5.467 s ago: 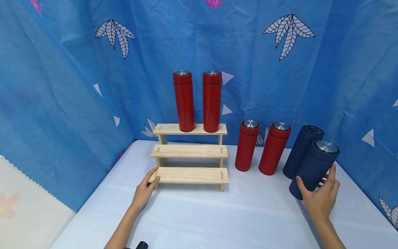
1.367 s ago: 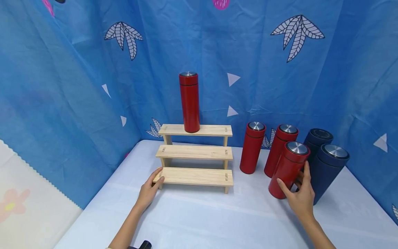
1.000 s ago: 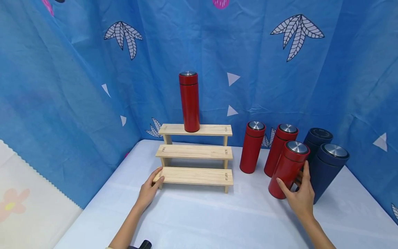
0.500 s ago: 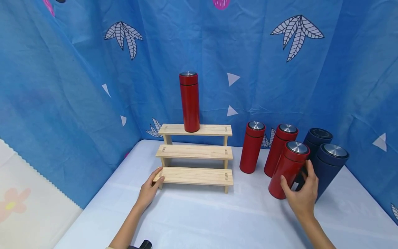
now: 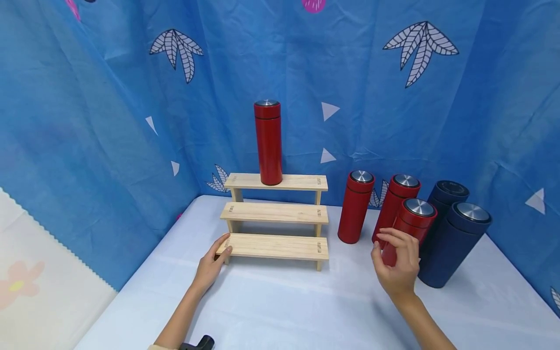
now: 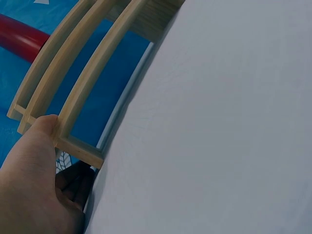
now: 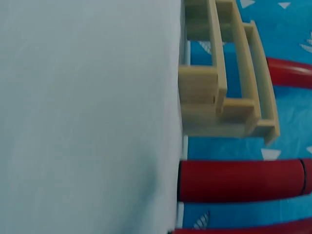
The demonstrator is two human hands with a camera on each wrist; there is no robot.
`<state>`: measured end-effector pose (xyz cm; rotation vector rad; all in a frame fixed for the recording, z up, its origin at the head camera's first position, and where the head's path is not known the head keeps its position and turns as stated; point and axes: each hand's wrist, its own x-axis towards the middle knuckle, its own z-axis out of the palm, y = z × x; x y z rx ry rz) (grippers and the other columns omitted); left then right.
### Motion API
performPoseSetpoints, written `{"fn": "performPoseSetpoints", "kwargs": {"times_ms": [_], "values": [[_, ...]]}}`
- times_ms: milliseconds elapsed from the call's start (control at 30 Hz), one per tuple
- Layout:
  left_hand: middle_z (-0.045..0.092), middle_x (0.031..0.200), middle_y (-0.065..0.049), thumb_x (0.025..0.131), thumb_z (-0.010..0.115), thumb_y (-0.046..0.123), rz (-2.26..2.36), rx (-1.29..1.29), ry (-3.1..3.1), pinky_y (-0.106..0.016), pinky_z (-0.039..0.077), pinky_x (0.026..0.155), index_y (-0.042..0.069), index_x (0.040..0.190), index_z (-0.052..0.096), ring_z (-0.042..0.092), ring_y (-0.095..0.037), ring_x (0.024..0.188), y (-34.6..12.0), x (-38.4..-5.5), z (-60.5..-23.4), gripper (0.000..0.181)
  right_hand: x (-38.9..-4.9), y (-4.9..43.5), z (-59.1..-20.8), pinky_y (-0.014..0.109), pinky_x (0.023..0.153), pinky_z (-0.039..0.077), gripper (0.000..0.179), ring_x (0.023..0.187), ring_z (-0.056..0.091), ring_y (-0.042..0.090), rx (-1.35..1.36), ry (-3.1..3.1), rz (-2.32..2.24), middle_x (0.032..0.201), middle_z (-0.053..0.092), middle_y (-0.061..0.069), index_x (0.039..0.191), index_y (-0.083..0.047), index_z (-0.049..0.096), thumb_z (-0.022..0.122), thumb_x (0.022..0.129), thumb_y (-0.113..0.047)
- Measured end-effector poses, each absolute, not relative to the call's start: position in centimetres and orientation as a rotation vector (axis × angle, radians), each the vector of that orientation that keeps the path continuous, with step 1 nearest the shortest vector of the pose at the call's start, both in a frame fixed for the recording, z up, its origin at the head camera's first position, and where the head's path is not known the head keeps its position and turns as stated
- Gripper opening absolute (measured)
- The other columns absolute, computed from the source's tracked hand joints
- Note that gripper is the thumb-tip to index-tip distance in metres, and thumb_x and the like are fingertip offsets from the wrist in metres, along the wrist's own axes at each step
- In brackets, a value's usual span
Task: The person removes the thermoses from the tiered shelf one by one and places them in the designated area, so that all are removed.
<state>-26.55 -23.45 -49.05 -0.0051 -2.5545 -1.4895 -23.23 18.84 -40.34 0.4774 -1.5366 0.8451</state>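
My left hand (image 5: 209, 268) grips the left end of a three-tier wooden display stand (image 5: 273, 245) at its lowest shelf; in the left wrist view the thumb of that hand (image 6: 29, 180) lies against the wood. One red thermos flask (image 5: 269, 146) stands upright on the top tier. At the right, my right hand (image 5: 397, 265) hovers in front of another red thermos flask (image 5: 415, 218), hiding part of it. Its fingers are loosely curved with nothing between them. The right wrist view does not show the hand.
Two more red flasks, one nearer the stand (image 5: 355, 209) and one behind the front flask (image 5: 395, 194), stand on the white-covered table (image 5: 284, 306). Beside them are a front blue flask (image 5: 455, 248) and a rear blue flask (image 5: 448, 192). A blue curtain (image 5: 350, 73) closes off the back.
Earlier two red flasks stood on the top tier; the right one now stands on the table before the blue flasks. My right hand has released it and moved left. My left hand keeps its hold.
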Motion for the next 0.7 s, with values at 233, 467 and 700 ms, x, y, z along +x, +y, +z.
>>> {"fn": "performPoseSetpoints", "kwargs": {"times_ms": [233,467,700], "values": [[0.036,0.144,-0.010,0.089,0.050,0.056,-1.485,0.006,-2.556,-0.054,0.034,0.093,0.036,0.138,0.040,0.044,-0.034,0.121,-23.2,-26.5,-48.9,0.054,-26.8,14.2,-41.6,0.017,0.083,0.039,0.021,0.089,0.052,0.026,0.611,-1.670,1.009,0.095,0.063,0.015,0.087,0.000,0.064,0.067,0.068,0.009],[0.039,0.143,-0.010,0.089,0.049,0.055,-1.458,0.006,-2.570,-0.046,0.040,0.082,0.035,0.139,0.039,0.053,-0.030,0.107,-23.2,-26.4,-48.6,0.055,-31.0,9.0,-39.9,0.031,0.077,0.042,0.024,0.086,0.054,0.021,0.741,-1.722,1.157,0.090,0.064,0.005,0.091,-0.007,0.065,0.063,0.075,0.011],[0.039,0.142,-0.010,0.089,0.049,0.055,-1.459,0.007,-2.569,-0.049,0.039,0.083,0.035,0.139,0.039,0.053,-0.030,0.107,-23.2,-26.4,-48.7,0.054,-34.5,5.5,-37.4,0.032,0.074,0.049,0.018,0.084,0.059,0.016,0.793,-1.929,1.348,0.093,0.065,0.007,0.099,-0.005,0.061,0.063,0.084,0.003]]}}
